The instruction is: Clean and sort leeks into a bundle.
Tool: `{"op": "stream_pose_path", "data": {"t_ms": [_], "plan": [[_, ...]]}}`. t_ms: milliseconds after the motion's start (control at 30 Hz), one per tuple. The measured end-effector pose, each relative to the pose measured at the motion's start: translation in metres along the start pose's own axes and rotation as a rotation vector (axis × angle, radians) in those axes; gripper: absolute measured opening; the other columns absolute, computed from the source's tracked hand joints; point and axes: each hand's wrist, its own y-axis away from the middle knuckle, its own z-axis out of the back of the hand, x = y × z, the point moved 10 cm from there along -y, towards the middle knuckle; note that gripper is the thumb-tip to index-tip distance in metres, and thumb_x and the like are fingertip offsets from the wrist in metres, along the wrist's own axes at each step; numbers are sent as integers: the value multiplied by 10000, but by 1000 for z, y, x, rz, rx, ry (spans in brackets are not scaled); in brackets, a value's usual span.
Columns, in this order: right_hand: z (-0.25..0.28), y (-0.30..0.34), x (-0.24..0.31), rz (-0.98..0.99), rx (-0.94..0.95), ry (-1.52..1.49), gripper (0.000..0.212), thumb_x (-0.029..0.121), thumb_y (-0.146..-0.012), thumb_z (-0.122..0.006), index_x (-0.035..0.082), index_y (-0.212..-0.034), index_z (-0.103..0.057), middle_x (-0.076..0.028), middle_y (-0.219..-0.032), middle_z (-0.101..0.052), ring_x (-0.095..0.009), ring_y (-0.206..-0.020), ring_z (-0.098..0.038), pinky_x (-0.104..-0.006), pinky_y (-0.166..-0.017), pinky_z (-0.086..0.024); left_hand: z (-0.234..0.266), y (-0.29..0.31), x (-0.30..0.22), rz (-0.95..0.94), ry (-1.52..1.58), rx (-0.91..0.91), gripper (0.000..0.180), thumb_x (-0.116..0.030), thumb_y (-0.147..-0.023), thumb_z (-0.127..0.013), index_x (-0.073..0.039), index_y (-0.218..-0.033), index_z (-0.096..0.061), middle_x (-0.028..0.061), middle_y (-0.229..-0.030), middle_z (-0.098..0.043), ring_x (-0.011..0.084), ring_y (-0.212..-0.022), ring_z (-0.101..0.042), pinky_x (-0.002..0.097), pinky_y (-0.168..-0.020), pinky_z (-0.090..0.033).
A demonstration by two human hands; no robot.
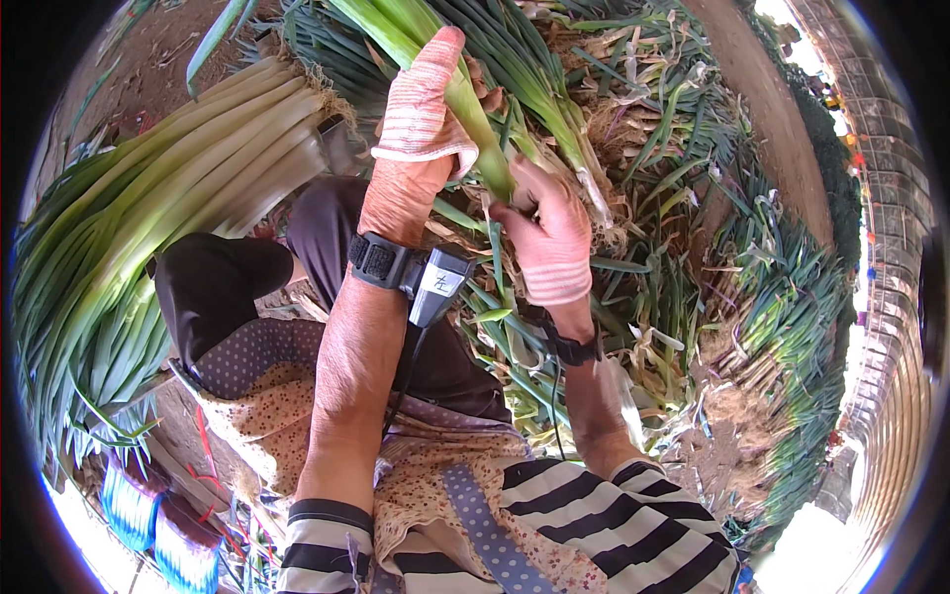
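Note:
My left hand (424, 111), in a pink-and-white striped glove, is wrapped round a thick green leek (482, 148) at the top centre. Its leaves run up past the frame's upper edge. My right hand (552, 240), gloved in the same way, closes its thumb and fingers on the leek's lower end; what exactly lies between the fingertips is partly hidden. Just beyond my hands are more leeks (534, 84) with roots and dry outer skin on them. To my left rests a large bundle of clean, pale-stemmed leeks (213, 148), roots pointing right.
Stripped leaves and skins (643, 297) litter the ground on my right. Beyond them a long row of leeks (792, 337) curves along the right side. Blue-and-white bundles (188, 554) and a red ribbon (205, 445) lie at lower left. My bent knee (213, 287) is beside the clean bundle.

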Motion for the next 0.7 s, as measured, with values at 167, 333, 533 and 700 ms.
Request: {"op": "stream_pose_path", "data": {"t_ms": [167, 333, 533, 700], "plan": [[-12, 49, -13, -345, 332, -230, 550, -35, -631, -734, 85, -1148, -589, -78, -747, -538, -229, -670, -550, -351, -623, -441, 4, -4, -13, -99, 10, 24, 474, -420, -862, -641, -52, -1151, -559, 29, -802, -573, 144, -721, -563, 375, -728, -530], [-4, 110, -32, -331, 513, 81, 417, 42, -714, -655, 98, -1118, -571, -120, -870, -587, -329, -783, -585, -424, -672, -480, 0, -5, -26, -168, -4, 145, 690, -602, -800, -619, -59, -1210, -508, 40, -804, -548, 150, -696, -517, 344, -675, -488], [34, 179, -81, -459, 427, 238, 374, 13, -733, -569, 124, -1090, -596, -127, -847, -582, -351, -813, -580, -444, -676, -487, -13, -2, -34, -155, -70, 173, 825, -719, -788, -466, -9, -1209, -479, 60, -689, -494, 155, -578, -421, 289, -518, -345], [64, 227, -111, -660, 418, 352, 327, 13, -734, -543, 117, -1032, -632, -137, -875, -602, -348, -837, -590, -436, -706, -487, -21, 3, -33, -124, -98, 162, 812, -684, -831, -365, 35, -1189, -481, 92, -664, -517, 159, -526, -400, 289, -469, -326]]}}
